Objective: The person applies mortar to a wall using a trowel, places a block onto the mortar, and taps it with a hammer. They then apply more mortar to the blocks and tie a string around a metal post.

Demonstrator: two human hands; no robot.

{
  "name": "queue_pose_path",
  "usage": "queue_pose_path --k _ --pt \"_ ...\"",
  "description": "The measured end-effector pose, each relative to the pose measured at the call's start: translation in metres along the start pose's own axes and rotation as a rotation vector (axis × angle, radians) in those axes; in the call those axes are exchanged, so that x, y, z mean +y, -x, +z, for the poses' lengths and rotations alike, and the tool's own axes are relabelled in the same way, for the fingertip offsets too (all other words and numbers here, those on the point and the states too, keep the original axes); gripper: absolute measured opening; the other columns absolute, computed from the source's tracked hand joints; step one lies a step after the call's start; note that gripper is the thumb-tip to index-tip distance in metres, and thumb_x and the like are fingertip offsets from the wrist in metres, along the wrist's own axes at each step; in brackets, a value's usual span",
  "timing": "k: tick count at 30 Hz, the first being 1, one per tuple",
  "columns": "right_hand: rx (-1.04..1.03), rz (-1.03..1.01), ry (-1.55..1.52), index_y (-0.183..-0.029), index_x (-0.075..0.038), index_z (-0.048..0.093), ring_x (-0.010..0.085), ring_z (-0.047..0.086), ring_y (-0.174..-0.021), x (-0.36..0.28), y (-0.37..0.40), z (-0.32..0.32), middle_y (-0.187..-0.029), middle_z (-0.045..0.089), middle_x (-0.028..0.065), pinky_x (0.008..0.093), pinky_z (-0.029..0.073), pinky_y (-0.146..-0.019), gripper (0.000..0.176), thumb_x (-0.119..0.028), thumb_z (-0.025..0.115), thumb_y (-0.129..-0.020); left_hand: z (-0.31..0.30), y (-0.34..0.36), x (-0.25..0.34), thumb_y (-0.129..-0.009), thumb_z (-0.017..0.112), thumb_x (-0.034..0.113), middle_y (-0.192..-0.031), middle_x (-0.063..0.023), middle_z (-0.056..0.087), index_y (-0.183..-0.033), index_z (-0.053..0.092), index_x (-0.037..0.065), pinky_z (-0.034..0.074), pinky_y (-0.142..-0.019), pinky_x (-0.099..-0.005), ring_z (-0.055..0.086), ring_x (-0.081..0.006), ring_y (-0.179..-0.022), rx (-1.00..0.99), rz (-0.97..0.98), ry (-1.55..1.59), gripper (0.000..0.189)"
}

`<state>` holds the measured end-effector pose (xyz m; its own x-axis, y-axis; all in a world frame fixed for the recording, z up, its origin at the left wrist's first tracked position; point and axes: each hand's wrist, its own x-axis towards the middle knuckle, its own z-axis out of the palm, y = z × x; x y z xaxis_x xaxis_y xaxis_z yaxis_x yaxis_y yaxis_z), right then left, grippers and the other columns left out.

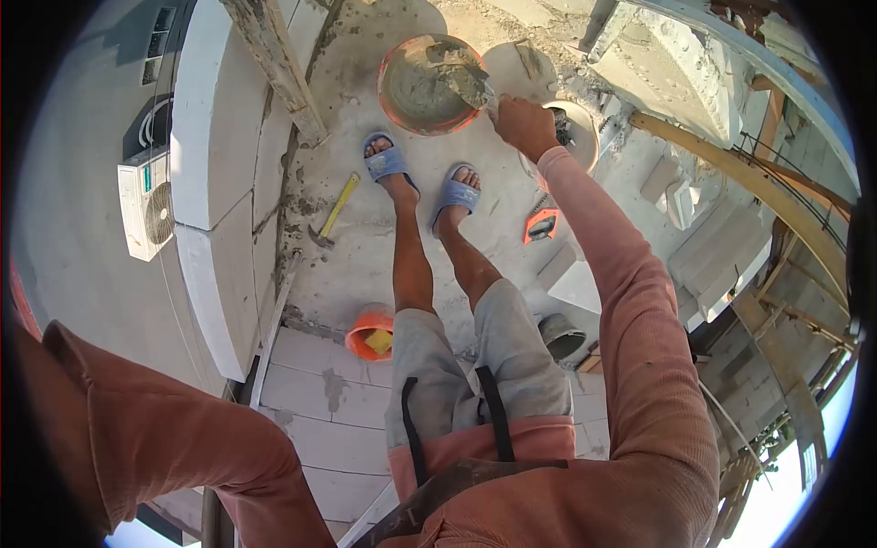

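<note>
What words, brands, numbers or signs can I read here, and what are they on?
No text can be read.
Teal label on the AC unit: too small to read.
Pale marks on the slippers: too blurred to tell if they are letters.
Trowel, tub: no lettering visible.

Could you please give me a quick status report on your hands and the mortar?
Right hand gripping trowel, blade at the mortar in the orange-rimmed tub. Left hand out of view. Pale bucket close beside right hand; nothing seen blocking the trowel.
</note>
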<state>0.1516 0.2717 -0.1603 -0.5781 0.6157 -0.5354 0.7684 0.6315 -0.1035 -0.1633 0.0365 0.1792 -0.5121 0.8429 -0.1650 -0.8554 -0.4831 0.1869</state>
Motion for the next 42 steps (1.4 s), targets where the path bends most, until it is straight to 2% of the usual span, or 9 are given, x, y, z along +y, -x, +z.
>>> queue_pose_path --k 1,3,19,22,26,28,30,35,42 --pt "0.080 -0.038 0.057 -0.099 -0.003 0.065 0.0353 0.073 -0.085 0.001 -0.005 0.004 -0.090 0.072 0.0188 0.0453 0.058 -0.071 0.030 -0.032 0.057 -0.094 0.054 -0.022 -0.021 -0.109 0.027 0.040 -0.154 -0.0233 0.037 -0.150 0.032 -0.006 0.027 -0.122 -0.0483 0.032 -0.0348 -0.146 -0.325 0.260 -0.580 0.062" --pt "0.138 0.008 0.160 -0.100 -0.005 0.065 0.0327 0.074 -0.084 -0.002 -0.027 0.005 -0.092 0.072 0.0171 0.0444 0.059 -0.069 0.026 -0.029 0.058 -0.094 0.085 -0.024 -0.030 -0.109 0.027 0.041 -0.154 -0.0230 0.037 -0.150 0.031 -0.005 0.026 -0.122 -0.0482 0.032 -0.0347 -0.146 -0.475 0.320 -0.682 0.062" --pt "-0.231 0.308 -0.348 -0.115 -0.001 0.067 0.0422 0.066 -0.111 -0.091 -0.033 0.082 -0.122 0.066 0.0247 0.0493 0.052 -0.096 0.047 -0.042 0.060 -0.093 0.066 -0.030 -0.076 -0.108 0.026 0.046 -0.157 -0.0210 0.032 -0.153 0.028 -0.002 0.025 -0.123 -0.0474 0.029 -0.0344 -0.148 -0.519 0.590 -0.852 0.066" --pt "-0.278 0.322 -0.564 -0.113 -0.001 0.069 0.0415 0.067 -0.107 -0.093 -0.056 0.094 -0.110 0.070 0.0253 0.0487 0.053 -0.093 0.049 -0.045 0.061 -0.092 0.070 -0.045 -0.072 -0.108 0.026 0.047 -0.158 -0.0207 0.031 -0.153 0.028 -0.002 0.025 -0.123 -0.0473 0.029 -0.0344 -0.148 -0.450 0.624 -0.898 0.067" --pt "-0.268 0.308 -0.925 -0.101 -0.006 0.074 0.0234 0.065 -0.059 -0.063 -0.066 0.104 -0.069 0.067 0.0095 0.0417 0.053 -0.060 0.048 -0.052 0.066 -0.090 0.054 -0.042 -0.068 -0.108 0.025 0.049 -0.159 -0.0202 0.030 -0.154 0.027 -0.001 0.024 -0.123 -0.0471 0.028 -0.0343 -0.148 0.078 0.833 -0.992 0.068" --pt "-0.308 0.288 -1.037 -0.104 -0.006 0.074 0.0180 0.063 -0.063 -0.048 -0.041 0.105 -0.071 0.065 0.0083 0.0380 0.051 -0.062 0.049 -0.053 0.068 -0.089 0.008 -0.009 -0.060 -0.108 0.025 0.049 -0.159 -0.0199 0.030 -0.154 0.027 0.000 0.024 -0.123 -0.0470 0.028 -0.0342 -0.148 0.711 0.637 -1.122 0.068" --pt "-0.268 0.218 -1.027 -0.108 -0.007 0.073 0.0154 0.061 -0.067 -0.030 -0.029 0.116 -0.073 0.065 0.0072 0.0339 0.050 -0.064 0.050 -0.052 0.070 -0.087 -0.074 0.067 -0.061 -0.106 0.029 0.055 -0.160 -0.0167 0.031 -0.155 0.028 0.001 0.024 -0.119 -0.0458 0.029 -0.0352 -0.148 0.960 -0.134 -1.395 0.073" --pt "-0.095 0.063 -1.042 -0.112 -0.007 0.070 0.0155 0.064 -0.070 -0.006 -0.006 0.142 -0.075 0.066 0.0080 0.0340 0.052 -0.069 0.050 -0.050 0.073 -0.087 -0.172 0.214 -0.144 -0.089 0.064 0.057 -0.157 -0.0295 0.023 -0.157 0.019 0.006 0.028 -0.118 -0.0488 0.024 -0.0443 -0.147 0.373 -1.455 -2.146 0.097" --pt "-0.225 0.101 -1.109 -0.100 -0.004 0.068 0.0093 0.057 -0.063 0.010 0.021 0.109 -0.072 0.063 0.0051 0.0295 0.048 -0.060 0.043 -0.045 0.075 -0.088 -0.211 0.211 -0.182 -0.086 0.066 0.055 -0.153 -0.0197 0.036 -0.148 0.040 0.010 0.037 -0.113 -0.0482 0.037 -0.0395 -0.141 0.487 -1.225 -2.289 0.080"
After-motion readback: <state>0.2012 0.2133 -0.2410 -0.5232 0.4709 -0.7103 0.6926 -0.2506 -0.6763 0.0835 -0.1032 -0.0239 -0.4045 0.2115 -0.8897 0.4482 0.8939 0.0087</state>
